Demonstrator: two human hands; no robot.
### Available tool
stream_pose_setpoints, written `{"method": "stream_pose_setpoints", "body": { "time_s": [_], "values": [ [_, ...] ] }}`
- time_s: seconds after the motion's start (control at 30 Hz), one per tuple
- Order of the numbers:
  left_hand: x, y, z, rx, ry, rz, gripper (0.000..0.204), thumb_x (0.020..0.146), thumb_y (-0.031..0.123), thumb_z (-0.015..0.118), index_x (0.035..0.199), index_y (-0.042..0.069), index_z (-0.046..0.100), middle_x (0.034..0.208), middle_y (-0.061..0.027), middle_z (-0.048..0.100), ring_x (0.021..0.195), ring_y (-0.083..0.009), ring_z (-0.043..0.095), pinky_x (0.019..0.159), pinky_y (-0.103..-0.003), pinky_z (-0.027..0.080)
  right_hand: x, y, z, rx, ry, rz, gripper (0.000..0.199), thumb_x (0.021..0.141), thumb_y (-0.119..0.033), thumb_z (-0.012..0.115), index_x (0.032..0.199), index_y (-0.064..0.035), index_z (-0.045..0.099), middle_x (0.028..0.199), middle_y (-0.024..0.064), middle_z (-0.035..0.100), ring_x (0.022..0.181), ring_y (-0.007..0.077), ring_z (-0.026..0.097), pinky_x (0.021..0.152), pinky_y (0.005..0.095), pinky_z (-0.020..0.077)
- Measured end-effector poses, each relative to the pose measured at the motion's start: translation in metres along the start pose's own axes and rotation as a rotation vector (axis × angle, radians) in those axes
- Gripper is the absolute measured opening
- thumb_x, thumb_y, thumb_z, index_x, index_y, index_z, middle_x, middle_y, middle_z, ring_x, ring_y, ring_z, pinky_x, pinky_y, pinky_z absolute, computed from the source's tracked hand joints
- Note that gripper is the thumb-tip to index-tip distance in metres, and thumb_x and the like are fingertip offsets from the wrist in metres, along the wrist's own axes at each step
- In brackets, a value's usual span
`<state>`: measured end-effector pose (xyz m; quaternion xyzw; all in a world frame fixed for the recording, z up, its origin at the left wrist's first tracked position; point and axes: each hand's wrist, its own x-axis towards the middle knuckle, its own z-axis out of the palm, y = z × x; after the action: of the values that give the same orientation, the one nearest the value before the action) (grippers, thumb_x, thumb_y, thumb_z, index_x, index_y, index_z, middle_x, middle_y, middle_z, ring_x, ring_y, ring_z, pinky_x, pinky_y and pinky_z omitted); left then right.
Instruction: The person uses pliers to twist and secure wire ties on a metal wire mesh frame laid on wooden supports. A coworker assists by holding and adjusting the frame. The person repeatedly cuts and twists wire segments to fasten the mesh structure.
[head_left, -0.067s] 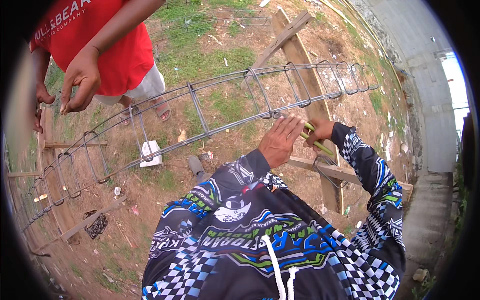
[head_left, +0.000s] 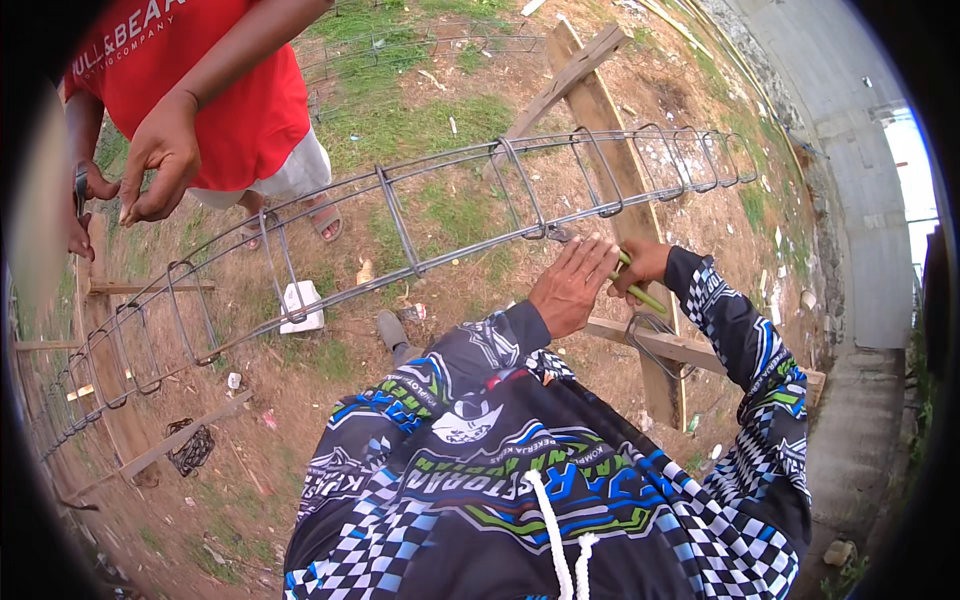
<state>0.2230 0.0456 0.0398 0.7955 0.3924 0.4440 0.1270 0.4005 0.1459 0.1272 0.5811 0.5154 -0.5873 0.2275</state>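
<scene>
A long cage of steel reinforcing bars point(head_left: 416, 268) with square stirrups runs from the lower left to the upper right in front of me. My right hand point(head_left: 645, 268) grips the green handles of a pair of pincers point(head_left: 650, 299). Their dark metal head shows at the lower near bar, close to a stirrup corner. My left hand point(head_left: 575, 285) lies over the middle of the pincers, palm down, its fingers stretched out. It hides part of the tool, and any wire at the jaws is too small to make out.
A co-worker in a red shirt point(head_left: 235, 120) stands across the cage at left, hands near the bars. Wooden supports point(head_left: 615, 150) carry the cage. A white container point(head_left: 302, 306) and a dark wire bundle point(head_left: 190, 450) lie on the ground. A concrete wall point(head_left: 860, 220) runs along the right.
My left hand has shifted slightly right, uncovering more of the pincers' head. At left, the co-worker's far hand has risen a little, and a dark tool now shows in it.
</scene>
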Motion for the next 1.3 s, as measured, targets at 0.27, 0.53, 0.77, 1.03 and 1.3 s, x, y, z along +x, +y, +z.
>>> {"method": "stream_pose_setpoints", "body": {
  "time_s": [0.27, 0.53, 0.77, 1.03, 1.3],
  "values": [
    [0.040, -0.034, 0.063, -0.108, 0.047, -0.083, 0.048, 0.068, 0.018, 0.074, 0.112, 0.006, 0.061, 0.105, -0.0118, 0.064, 0.101, -0.0311, 0.060, 0.092, -0.044, 0.045, -0.050, -0.033, -0.001, 0.018, 0.143, -0.088, 0.042, 0.084, -0.026, 0.074, 0.103, 0.0092, 0.061, 0.087, 0.0171, 0.068, 0.074, 0.0265, 0.072, 0.061, 0.0352, 0.0604],
    [0.095, -0.067, -0.001, -0.558, -0.455, -0.177, 0.036, 0.076, 0.025, 0.079, 0.106, 0.008, 0.065, 0.078, -0.0049, 0.065, 0.070, -0.0196, 0.064, 0.061, -0.035, 0.050, -0.050, -0.018, -0.008, 0.362, 0.283, -1.343, 0.075, 0.078, -0.060, 0.071, 0.124, -0.0011, 0.062, 0.120, 0.0142, 0.064, 0.121, 0.0280, 0.055, 0.107, 0.0418, 0.0396],
    [0.099, -0.078, 0.000, -0.768, -0.241, -0.408, 0.064, 0.076, 0.018, 0.080, 0.129, 0.003, 0.048, 0.109, -0.0128, 0.062, 0.093, -0.0248, 0.064, 0.073, -0.037, 0.051, -0.007, -0.086, 0.025, 0.927, 0.934, -1.269, 0.041, 0.096, -0.028, 0.062, 0.066, -0.0015, 0.060, 0.061, 0.0026, 0.059, 0.056, 0.0106, 0.055, 0.055, 0.0262, 0.0425],
    [0.065, -0.058, 0.052, -0.423, 0.225, -0.371, 0.035, 0.082, 0.018, 0.075, 0.111, 0.005, 0.061, 0.104, -0.0140, 0.064, 0.095, -0.0261, 0.064, 0.078, -0.034, 0.049, 0.013, -0.088, 0.073, 1.190, 1.198, -1.339, 0.034, 0.095, -0.035, 0.064, 0.084, -0.0028, 0.060, 0.074, 0.0044, 0.060, 0.070, 0.0119, 0.058, 0.065, 0.0271, 0.0459],
    [0.121, -0.089, -0.014, -0.633, -0.571, -0.489, 0.040, 0.077, 0.013, 0.078, 0.111, 0.004, 0.059, 0.102, -0.0090, 0.063, 0.095, -0.0219, 0.063, 0.076, -0.034, 0.050, -0.007, -0.072, 0.007, 0.744, 0.506, -1.334, 0.029, 0.090, -0.031, 0.071, 0.082, -0.0034, 0.063, 0.071, -0.0004, 0.059, 0.069, 0.0049, 0.055, 0.061, 0.0212, 0.0423]
  ]
}}
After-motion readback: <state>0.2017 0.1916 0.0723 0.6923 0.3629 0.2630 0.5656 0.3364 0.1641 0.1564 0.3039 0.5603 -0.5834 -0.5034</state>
